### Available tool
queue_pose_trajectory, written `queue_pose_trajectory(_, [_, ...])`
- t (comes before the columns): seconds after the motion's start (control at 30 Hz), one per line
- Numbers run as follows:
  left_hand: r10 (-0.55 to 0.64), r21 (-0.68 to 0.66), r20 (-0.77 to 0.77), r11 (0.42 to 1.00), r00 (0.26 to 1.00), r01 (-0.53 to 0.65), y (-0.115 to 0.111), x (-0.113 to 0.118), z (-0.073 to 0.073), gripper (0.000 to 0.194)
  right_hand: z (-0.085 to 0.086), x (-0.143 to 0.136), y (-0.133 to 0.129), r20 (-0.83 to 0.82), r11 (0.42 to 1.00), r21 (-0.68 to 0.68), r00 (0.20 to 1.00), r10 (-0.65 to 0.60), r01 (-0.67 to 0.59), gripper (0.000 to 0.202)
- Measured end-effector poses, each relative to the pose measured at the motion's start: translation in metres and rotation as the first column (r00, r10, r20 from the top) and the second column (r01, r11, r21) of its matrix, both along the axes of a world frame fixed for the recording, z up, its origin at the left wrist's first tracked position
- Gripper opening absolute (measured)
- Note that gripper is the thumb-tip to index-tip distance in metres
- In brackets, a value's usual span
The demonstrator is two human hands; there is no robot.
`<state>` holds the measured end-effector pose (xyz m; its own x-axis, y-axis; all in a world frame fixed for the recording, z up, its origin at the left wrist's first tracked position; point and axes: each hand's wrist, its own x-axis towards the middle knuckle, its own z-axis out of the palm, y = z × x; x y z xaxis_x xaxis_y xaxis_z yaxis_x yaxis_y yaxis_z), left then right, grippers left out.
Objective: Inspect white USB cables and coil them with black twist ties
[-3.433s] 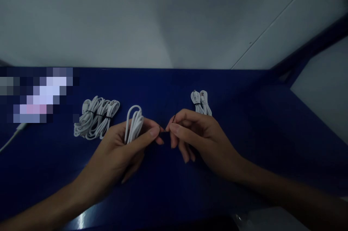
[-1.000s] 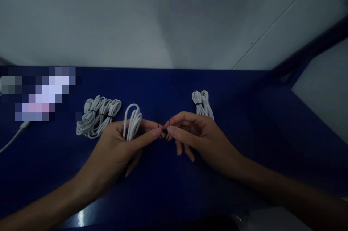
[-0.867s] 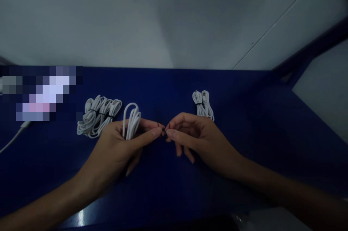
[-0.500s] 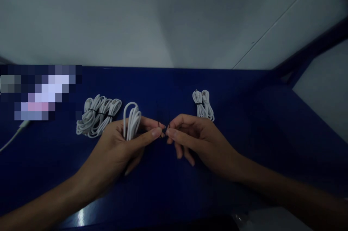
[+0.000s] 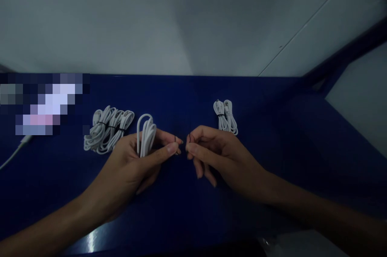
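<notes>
A coiled white cable (image 5: 146,136) rests in the crook of my left hand (image 5: 136,160), its loops standing up between thumb and fingers. The left thumb and forefinger are pinched, and a bit of thin black tie (image 5: 175,139) shows at their tips. Facing it, my right hand (image 5: 217,150) pinches a thin dark tie end (image 5: 190,137) between thumb and forefinger, its other fingers curled below. A small gap separates the two sets of fingertips. Whether both black pieces belong to one tie I cannot tell.
Several white cable bundles with black ties (image 5: 109,128) lie left of my left hand. Beyond my right hand lie more tied white cables (image 5: 225,116). A pixelated bright object with a white cord (image 5: 13,156) is at far left. The blue table (image 5: 181,216) meets a pale wall (image 5: 151,27).
My fingertips have drawn slightly apart, widening the gap between the hands. The dark tie end at my right fingers shows more clearly. The cable bundles on the table stay put.
</notes>
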<state>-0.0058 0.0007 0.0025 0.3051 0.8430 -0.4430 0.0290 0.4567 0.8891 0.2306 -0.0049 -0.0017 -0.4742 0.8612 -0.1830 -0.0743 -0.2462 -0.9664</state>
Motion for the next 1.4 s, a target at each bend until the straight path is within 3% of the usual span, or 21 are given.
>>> queue_pose_trajectory(0.63, [0.024, 0.048, -0.051, 0.999, 0.998, -0.022, 0.0009, 0.0019, -0.0008, 0.027, -0.0022, -0.0003, 0.0052, 0.001, 0.998, 0.002, 0.998, -0.06, 0.06, 0.011])
queue_pose_trajectory(0.87, [0.04, 0.033, -0.062, 0.999, 0.997, -0.038, 0.0004, 0.0002, -0.0028, 0.034, -0.0015, -0.0013, 0.0018, 0.117, 0.993, 0.057, 0.987, -0.111, 0.105, 0.018])
queue_pose_trajectory(1.07, [0.071, 0.056, -0.12, 0.996, 0.99, -0.065, -0.0014, -0.0011, -0.0026, 0.042, -0.0038, -0.0016, 0.0033, 0.365, 0.948, 0.191, 0.879, -0.308, 0.253, 0.027])
queue_pose_trajectory(1.23, [0.081, 0.053, -0.112, 0.996, 0.99, -0.075, -0.0023, -0.0034, -0.0046, 0.04, -0.0087, -0.0034, 0.0055, 0.477, 0.94, 0.253, 0.815, -0.329, 0.231, 0.026])
queue_pose_trajectory(1.4, [0.113, 0.014, 0.003, 0.993, 0.994, -0.113, -0.0004, -0.0013, -0.0019, 0.03, -0.0052, -0.0042, 0.0028, 0.528, 0.855, 0.476, 0.711, -0.464, 0.205, 0.022])
